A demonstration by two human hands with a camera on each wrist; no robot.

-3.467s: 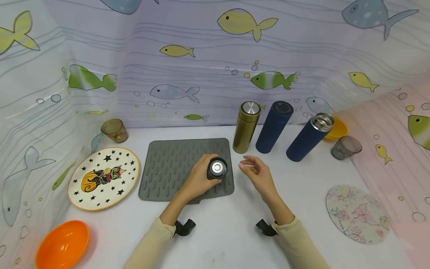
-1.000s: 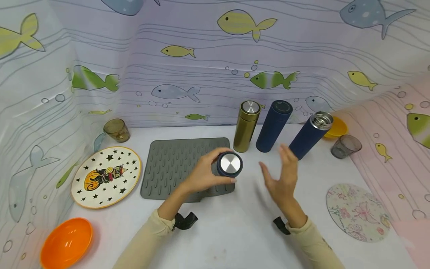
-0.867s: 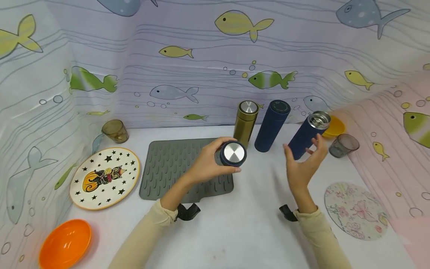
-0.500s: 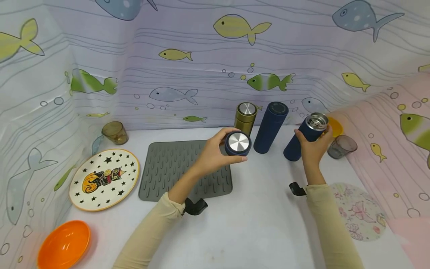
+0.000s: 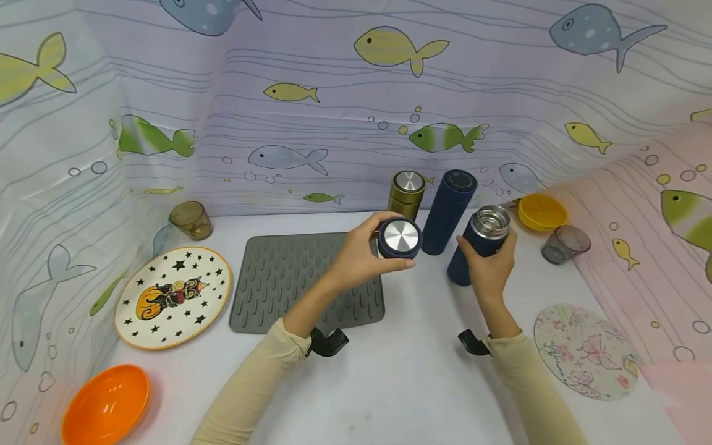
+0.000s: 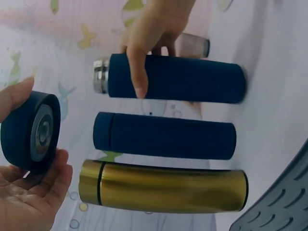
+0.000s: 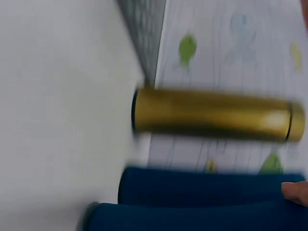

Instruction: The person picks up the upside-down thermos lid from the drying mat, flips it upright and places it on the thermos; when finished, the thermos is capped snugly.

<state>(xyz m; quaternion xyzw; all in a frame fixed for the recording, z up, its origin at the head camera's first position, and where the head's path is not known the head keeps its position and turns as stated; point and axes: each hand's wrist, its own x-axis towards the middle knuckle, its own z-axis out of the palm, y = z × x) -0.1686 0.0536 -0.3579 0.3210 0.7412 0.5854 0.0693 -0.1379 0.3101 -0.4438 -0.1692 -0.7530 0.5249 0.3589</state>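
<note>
My left hand (image 5: 371,248) holds a dark blue lid (image 5: 398,238) with a silver disc on it, above the mat's right edge. In the left wrist view the lid (image 6: 31,132) sits between thumb and palm. My right hand (image 5: 488,262) grips an uncapped dark blue flask (image 5: 466,267) with a steel mouth (image 5: 491,221), just right of the lid. The left wrist view shows those fingers wrapped round this flask (image 6: 178,78). Behind stand a capped blue flask (image 5: 447,204) and a gold flask (image 5: 406,193).
A grey ribbed mat (image 5: 306,281) lies at centre. A cat plate (image 5: 172,296), an orange bowl (image 5: 105,405) and a brown cup (image 5: 190,219) are on the left. On the right are a yellow bowl (image 5: 542,211), a grey cup (image 5: 564,244) and a floral coaster (image 5: 584,352).
My left hand lifted the lid off the mat and carried it right. My right hand reached to the uncapped flask, gripped it and brought it left, close to the lid.
</note>
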